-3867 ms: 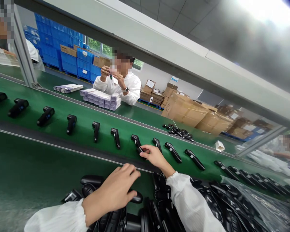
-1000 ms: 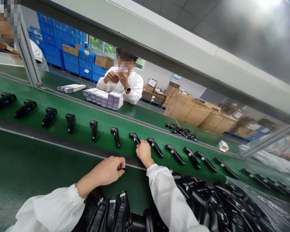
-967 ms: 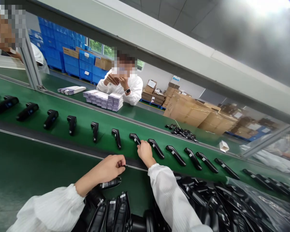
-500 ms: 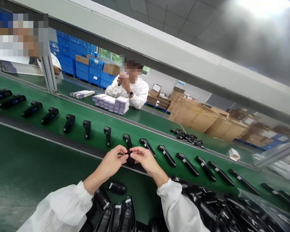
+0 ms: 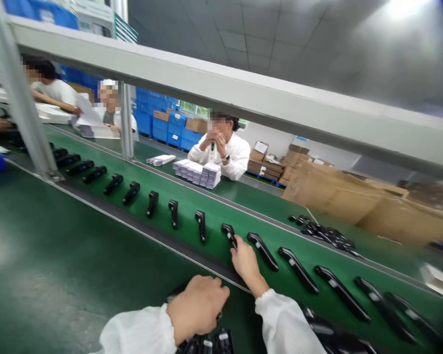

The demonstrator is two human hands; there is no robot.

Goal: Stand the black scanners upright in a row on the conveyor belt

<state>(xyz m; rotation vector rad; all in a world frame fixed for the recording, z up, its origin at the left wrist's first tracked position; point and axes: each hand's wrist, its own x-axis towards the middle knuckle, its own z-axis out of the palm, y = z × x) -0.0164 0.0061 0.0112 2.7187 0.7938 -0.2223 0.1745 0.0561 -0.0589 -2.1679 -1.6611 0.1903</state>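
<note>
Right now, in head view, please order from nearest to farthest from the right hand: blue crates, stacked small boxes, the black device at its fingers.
1. Black device: partly covered by the right hand.
2. Stacked small boxes: beyond the green belt, leftward.
3. Blue crates: in the background, farther left.

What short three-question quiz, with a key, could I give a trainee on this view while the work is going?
1. Multiple choice: which of the wearer's hands is on a black handheld device lying on the green conveyor belt? A) left B) right C) neither
2. True or false: the stacked cartons stand beyond the belt, as seen by the wearer.
3. Fill in: the co-worker behind the cartons has a ____ on one wrist.

Key: 1. B, the right hand; 2. True; 3. wristwatch.
</note>
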